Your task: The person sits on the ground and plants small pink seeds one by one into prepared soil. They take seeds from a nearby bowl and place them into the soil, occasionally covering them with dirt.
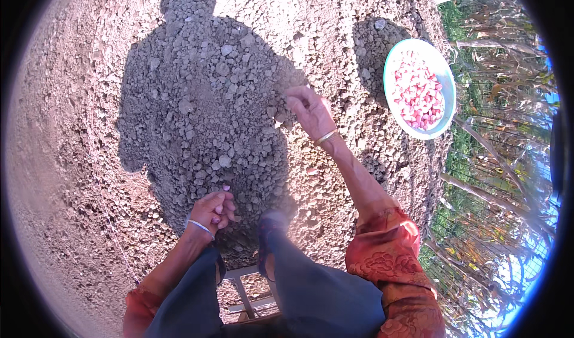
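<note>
My left hand (214, 212), with a metal bangle at the wrist, is curled around a few pinkish garlic cloves (219, 209). One clove (226, 188) shows at the fingertips. It hovers low over shaded soil in front of my feet. My right hand (310, 111), wearing a gold-coloured bangle, reaches forward over the cloddy soil (215, 109) at the edge of my shadow. Its fingers are bent, and whether they pinch anything cannot be made out. A pale piece (277, 124) lies on the ground just left of that hand.
A pale bowl (450, 91) with pink garlic cloves (418, 93) stands on the soil at right. Beyond it runs a wire fence (489, 158) with wooden poles and dry stalks. A thin string (107, 217) crosses the ground at left. Beneath me is a slatted stool (244, 293).
</note>
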The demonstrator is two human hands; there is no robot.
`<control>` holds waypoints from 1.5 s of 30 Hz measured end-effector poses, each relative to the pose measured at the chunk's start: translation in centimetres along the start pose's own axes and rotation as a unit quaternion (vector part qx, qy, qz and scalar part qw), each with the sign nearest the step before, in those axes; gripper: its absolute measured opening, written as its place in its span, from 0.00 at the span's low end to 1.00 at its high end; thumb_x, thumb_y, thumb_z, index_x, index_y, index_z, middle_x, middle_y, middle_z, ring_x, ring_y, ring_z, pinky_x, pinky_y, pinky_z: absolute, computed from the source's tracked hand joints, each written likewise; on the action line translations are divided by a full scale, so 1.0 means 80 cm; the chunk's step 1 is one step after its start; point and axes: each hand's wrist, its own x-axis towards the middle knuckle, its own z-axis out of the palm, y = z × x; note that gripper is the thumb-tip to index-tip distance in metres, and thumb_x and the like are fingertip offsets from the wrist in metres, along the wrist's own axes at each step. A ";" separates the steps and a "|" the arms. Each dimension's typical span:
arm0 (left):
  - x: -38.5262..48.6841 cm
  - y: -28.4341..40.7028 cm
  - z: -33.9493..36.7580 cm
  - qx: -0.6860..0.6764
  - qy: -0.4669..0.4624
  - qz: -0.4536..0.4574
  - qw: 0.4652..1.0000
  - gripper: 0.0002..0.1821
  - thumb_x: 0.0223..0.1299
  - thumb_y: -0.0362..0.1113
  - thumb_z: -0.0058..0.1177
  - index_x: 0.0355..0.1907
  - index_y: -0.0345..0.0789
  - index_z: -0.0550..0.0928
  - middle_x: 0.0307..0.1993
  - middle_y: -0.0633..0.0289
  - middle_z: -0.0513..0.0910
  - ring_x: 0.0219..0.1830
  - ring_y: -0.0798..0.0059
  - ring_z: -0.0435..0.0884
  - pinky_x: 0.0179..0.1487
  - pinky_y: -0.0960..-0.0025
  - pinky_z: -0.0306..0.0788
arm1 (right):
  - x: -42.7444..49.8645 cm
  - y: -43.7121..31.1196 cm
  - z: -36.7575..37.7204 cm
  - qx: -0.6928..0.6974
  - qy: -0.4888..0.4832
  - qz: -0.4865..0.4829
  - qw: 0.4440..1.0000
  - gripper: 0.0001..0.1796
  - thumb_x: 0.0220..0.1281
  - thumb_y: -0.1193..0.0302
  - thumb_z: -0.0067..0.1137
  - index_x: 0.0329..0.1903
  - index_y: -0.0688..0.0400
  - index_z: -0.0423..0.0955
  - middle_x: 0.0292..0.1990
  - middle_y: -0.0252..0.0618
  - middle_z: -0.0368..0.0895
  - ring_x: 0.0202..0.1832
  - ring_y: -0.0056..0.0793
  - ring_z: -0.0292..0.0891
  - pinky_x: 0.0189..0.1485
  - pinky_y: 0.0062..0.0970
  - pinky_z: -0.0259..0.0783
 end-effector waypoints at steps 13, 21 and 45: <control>-0.119 0.112 0.166 0.119 0.058 0.205 0.970 0.15 0.71 0.47 0.39 0.37 0.38 0.75 0.16 0.72 0.71 0.11 0.85 0.64 0.11 0.77 0.56 | -0.149 -0.172 0.094 0.064 0.044 -0.246 0.966 0.14 0.56 0.64 0.59 0.40 0.60 0.78 0.44 0.45 0.75 0.44 0.44 0.71 0.49 0.36 0.69; -0.196 0.111 0.300 0.330 0.014 0.256 0.908 0.22 0.71 0.50 0.38 0.48 0.33 0.76 0.20 0.65 0.77 0.12 0.87 0.65 0.10 0.81 0.52 | -0.206 -0.216 0.019 0.393 0.143 -0.214 0.883 0.12 0.50 0.74 0.64 0.38 0.65 0.76 0.47 0.44 0.71 0.40 0.29 0.76 0.38 0.25 0.79; -0.223 -0.143 0.413 0.364 -0.085 0.005 0.927 0.24 0.70 0.49 0.39 0.51 0.27 0.71 0.19 0.58 0.74 0.10 0.77 0.64 0.12 0.77 0.51 | -0.497 0.089 -0.012 0.605 0.390 0.118 0.684 0.07 0.60 0.77 0.59 0.39 0.61 0.71 0.35 0.39 0.80 0.33 0.25 0.78 0.37 0.23 0.75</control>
